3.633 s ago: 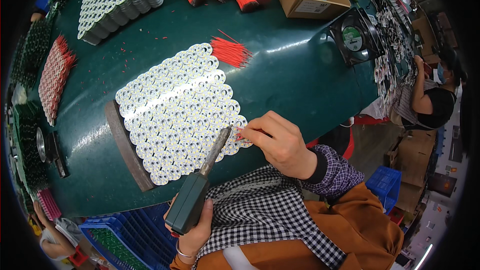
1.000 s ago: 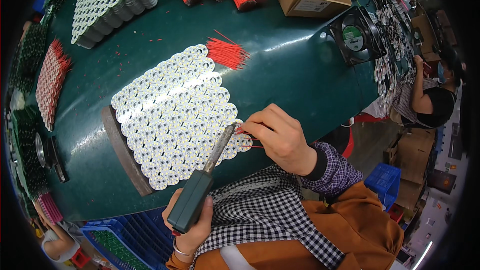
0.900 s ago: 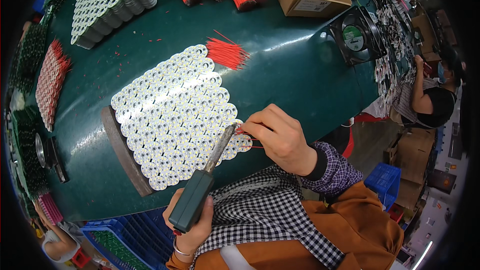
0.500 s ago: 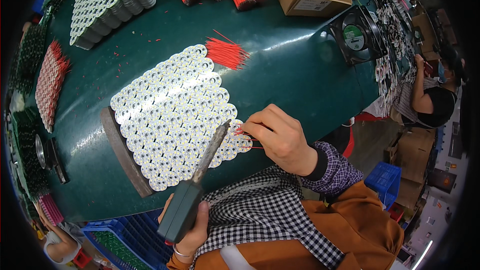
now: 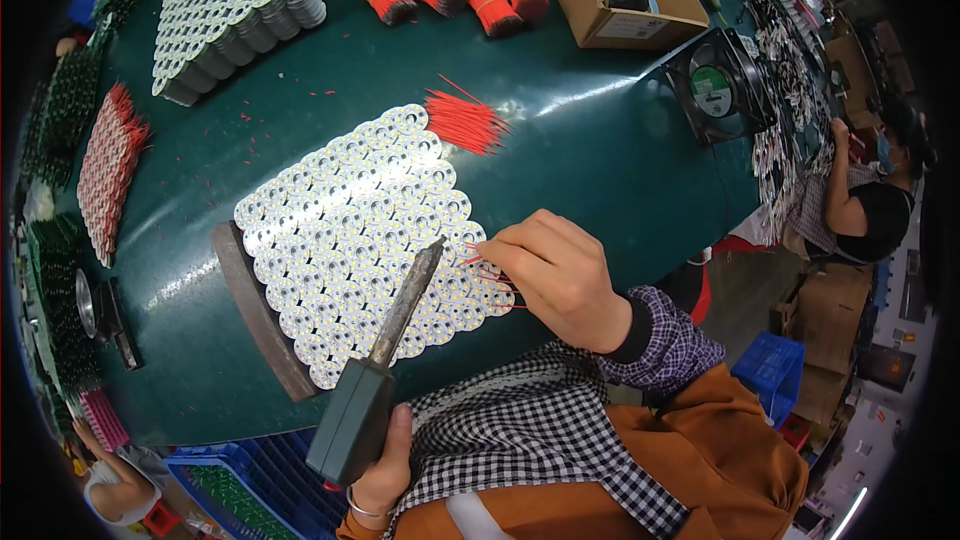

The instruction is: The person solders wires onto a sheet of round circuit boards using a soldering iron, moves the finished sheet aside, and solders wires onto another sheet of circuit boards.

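My left hand (image 5: 382, 475) is closed round the dark green handle of a soldering iron (image 5: 352, 420). The iron's metal shaft slants up over a panel of round white LED boards (image 5: 340, 225), its tip above the right part of the panel. My right hand (image 5: 565, 280) is at the panel's right edge, thumb and forefinger pinched on a thin red wire (image 5: 473, 248). A few more red wires stick out from that edge below the fingers. Just beyond the panel's top right corner lies a loose pile of red wires (image 5: 468, 123).
A dark curved bar (image 5: 258, 310) lies along the panel's left side. Stacked LED panels (image 5: 235, 20), red wire bundles (image 5: 492, 8), a cardboard box (image 5: 640, 25) and a black fan (image 5: 715, 90) stand farther back. A co-worker (image 5: 870, 190) sits at right, another person (image 5: 120, 485) at lower left.
The soldering iron's tip has drawn back left, away from my right fingers. My right hand stays pinched at the panel edge. The whole table has shifted slightly down and right in view.
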The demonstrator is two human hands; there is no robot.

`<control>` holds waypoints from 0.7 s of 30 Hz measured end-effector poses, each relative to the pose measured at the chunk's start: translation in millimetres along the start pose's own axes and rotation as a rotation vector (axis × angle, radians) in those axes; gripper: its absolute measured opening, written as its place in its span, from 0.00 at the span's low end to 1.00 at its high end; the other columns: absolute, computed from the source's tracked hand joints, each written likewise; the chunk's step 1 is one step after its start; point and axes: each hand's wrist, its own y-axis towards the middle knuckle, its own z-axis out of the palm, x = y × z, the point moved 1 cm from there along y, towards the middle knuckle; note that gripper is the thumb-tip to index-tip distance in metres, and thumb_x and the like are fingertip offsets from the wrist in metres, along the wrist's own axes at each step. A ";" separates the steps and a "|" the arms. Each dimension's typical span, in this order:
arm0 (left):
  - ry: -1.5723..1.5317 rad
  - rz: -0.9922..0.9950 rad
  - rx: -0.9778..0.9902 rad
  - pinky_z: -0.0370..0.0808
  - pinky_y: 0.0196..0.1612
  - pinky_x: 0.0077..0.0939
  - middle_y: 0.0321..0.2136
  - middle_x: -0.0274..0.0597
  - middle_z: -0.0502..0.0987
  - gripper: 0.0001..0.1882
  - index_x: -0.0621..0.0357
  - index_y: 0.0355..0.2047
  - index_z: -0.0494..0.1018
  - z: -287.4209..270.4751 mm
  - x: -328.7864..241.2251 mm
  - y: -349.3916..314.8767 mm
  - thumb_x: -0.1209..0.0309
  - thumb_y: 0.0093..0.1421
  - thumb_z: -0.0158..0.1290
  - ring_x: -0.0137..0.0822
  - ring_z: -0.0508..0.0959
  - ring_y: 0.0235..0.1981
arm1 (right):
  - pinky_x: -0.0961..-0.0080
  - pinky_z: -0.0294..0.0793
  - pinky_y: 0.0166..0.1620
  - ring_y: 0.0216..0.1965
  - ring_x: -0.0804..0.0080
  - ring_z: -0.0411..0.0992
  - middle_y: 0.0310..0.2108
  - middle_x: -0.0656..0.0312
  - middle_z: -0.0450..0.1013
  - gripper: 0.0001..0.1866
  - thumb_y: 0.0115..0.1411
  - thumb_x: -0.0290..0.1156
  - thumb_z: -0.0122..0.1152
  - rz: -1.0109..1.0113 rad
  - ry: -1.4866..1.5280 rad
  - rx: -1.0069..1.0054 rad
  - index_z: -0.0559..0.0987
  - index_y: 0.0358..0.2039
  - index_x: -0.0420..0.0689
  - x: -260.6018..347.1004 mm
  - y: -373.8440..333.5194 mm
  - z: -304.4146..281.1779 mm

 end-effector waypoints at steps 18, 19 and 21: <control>0.050 -0.126 0.111 0.78 0.50 0.29 0.48 0.45 0.81 0.23 0.65 0.54 0.76 1.0 -2.2 12.5 0.80 0.58 0.65 0.34 0.81 0.47 | 0.73 0.75 0.30 0.30 0.65 0.74 0.34 0.59 0.76 0.14 0.48 0.16 0.66 0.027 0.025 0.069 0.81 0.39 0.38 -6.0 -3.1 5.3; 0.069 -0.126 0.121 0.78 0.50 0.29 0.47 0.45 0.82 0.22 0.65 0.54 0.77 1.3 -3.3 13.9 0.80 0.58 0.65 0.33 0.81 0.46 | 0.73 0.75 0.30 0.30 0.65 0.74 0.34 0.59 0.76 0.15 0.48 0.16 0.66 0.026 0.031 0.072 0.82 0.39 0.38 -6.6 -3.2 5.2; 0.089 -0.128 0.132 0.78 0.49 0.28 0.46 0.45 0.82 0.22 0.65 0.53 0.77 2.1 -3.2 15.4 0.79 0.59 0.65 0.33 0.81 0.46 | 0.73 0.75 0.30 0.30 0.65 0.74 0.34 0.59 0.76 0.15 0.48 0.16 0.66 0.028 0.039 0.066 0.82 0.39 0.38 -7.5 -3.9 6.4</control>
